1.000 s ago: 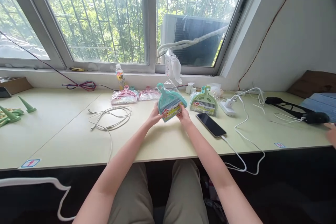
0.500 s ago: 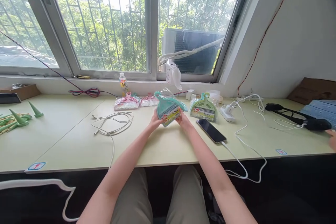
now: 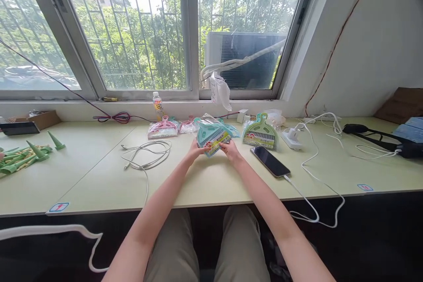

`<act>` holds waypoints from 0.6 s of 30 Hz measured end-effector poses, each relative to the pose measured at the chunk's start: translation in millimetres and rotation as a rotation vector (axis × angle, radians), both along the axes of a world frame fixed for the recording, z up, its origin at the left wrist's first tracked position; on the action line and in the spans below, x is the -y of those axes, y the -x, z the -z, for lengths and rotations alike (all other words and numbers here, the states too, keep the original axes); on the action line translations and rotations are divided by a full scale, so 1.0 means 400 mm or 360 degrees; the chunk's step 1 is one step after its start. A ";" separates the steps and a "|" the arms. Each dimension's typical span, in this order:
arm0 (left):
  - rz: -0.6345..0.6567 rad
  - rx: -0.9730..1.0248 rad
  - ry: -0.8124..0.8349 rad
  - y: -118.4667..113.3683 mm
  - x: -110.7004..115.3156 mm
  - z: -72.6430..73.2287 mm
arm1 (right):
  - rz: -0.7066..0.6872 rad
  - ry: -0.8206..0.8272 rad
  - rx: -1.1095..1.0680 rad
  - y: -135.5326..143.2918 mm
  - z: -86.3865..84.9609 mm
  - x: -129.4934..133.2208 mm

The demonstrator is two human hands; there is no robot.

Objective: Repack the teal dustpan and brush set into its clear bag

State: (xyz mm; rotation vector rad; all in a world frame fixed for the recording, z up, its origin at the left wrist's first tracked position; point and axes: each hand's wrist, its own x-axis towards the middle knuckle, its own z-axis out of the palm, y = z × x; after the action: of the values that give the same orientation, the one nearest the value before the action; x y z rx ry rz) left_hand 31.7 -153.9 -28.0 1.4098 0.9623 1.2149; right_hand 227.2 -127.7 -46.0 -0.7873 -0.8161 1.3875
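Note:
A teal mini dustpan and brush set (image 3: 209,130) in a clear plastic bag, with a yellow printed label, is held tilted above the table. My left hand (image 3: 195,150) grips its lower left edge. On the label's right end, my right hand (image 3: 230,148) closes its fingers. Just to the right stands a green dustpan set (image 3: 261,131) in plastic. Pink dustpan sets (image 3: 163,128) lie behind to the left, and another teal package partly shows behind the one I hold.
A phone (image 3: 270,161) with a charging cable lies right of my hands. Coiled white cable (image 3: 145,155) rests to the left. A drink bottle (image 3: 157,106) stands by the window, green cone-shaped pieces (image 3: 38,151) at far left, a power strip (image 3: 292,139) and black strap-like device (image 3: 380,141) at right.
The teal dustpan set has turned slightly and dipped toward the table, its handle now less visible. My right fingers have shifted on the label. The view has swung slightly left.

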 end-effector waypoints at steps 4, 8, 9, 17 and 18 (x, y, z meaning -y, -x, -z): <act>-0.0101 0.0123 -0.0125 -0.014 -0.001 0.007 | 0.0053 -0.0087 0.0003 0.003 -0.004 0.003; -0.0077 0.0317 -0.0013 -0.030 0.017 -0.006 | 0.0060 -0.0131 -0.0017 0.001 -0.016 0.015; -0.0098 0.0389 0.0021 -0.035 0.021 -0.008 | 0.0059 -0.0143 -0.0017 0.000 -0.019 0.018; 0.0301 0.0393 0.0308 -0.053 0.043 -0.007 | 0.0168 -0.0214 0.0042 -0.009 -0.037 0.028; 0.0487 0.0353 0.0343 -0.055 0.048 -0.006 | 0.0220 -0.0209 0.0025 -0.015 -0.037 0.027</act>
State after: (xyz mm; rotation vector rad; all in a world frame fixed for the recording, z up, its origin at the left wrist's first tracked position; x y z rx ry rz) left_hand 53.8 -173.3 -25.8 1.1741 0.6733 0.9832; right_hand 233.1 -138.5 -31.2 -0.7396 -0.8401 1.1943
